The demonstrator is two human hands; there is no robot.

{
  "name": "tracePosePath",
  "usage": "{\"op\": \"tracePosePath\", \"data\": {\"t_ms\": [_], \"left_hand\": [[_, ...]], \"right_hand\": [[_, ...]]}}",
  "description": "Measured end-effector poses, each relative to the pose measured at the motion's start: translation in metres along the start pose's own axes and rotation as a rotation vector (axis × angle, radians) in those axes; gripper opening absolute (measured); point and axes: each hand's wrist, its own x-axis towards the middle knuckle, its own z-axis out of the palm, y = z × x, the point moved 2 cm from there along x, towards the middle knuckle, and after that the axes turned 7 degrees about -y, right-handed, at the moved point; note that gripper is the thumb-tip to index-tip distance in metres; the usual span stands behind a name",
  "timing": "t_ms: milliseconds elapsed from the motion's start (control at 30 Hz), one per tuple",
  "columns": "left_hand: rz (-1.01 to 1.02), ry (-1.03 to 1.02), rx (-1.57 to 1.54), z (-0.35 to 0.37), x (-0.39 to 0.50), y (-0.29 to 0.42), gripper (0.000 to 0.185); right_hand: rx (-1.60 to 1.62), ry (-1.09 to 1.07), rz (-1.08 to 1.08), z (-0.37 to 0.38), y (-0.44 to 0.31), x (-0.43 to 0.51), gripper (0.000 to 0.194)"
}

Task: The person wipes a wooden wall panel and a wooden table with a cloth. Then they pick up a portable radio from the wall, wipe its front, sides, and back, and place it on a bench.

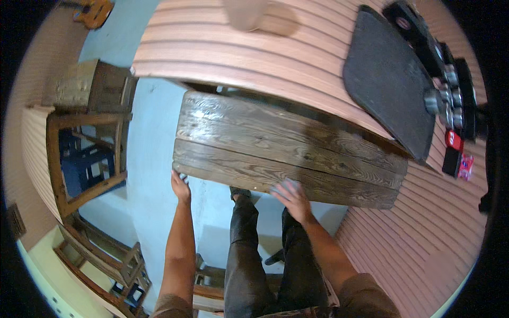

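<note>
A long, low wooden bench (254,139) with a dark-grained plank top stretches across the view before me. My left hand (181,185) is at its near left corner, with the fingers curled at the edge and partly hidden. Along the near long side, my right hand (292,198) rests over the edge, palm down and blurred. A greyish patch shows at the right fingertips; I cannot tell whether it is a cloth. The planks have seams between them and a bright glare at the left end.
Beyond the bench stands a table (238,51) with a striped wood-grain top. On it lie a dark mat (391,79), metal containers (451,97) and a red packet (454,139). Left are a wooden frame (89,159) and a blue plastic stool (89,167). A guitar (93,14) is far left.
</note>
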Motion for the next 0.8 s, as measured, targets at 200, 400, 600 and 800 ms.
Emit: {"op": "tracePosePath", "data": {"t_ms": [200,400,600,800], "left_hand": [[-0.253,-0.234,0.129,-0.033,-0.121,-0.038,0.082],[-0.386,-0.435,0.602,-0.027,-0.220,0.027,0.039],[-0.212,-0.937,0.586,0.058,-0.265,0.131,0.040],[0.025,-1.158,0.680,0.156,-0.285,0.211,0.043]], "right_hand": [[-0.241,-0.395,0.908,0.014,0.141,-0.275,0.097],[0.669,-0.050,1.557,-0.072,0.128,-0.509,0.092],[1.055,0.553,1.712,-0.087,-0.053,-0.590,0.061],[2.002,1.021,1.790,-0.008,-0.137,-0.583,0.031]]}}
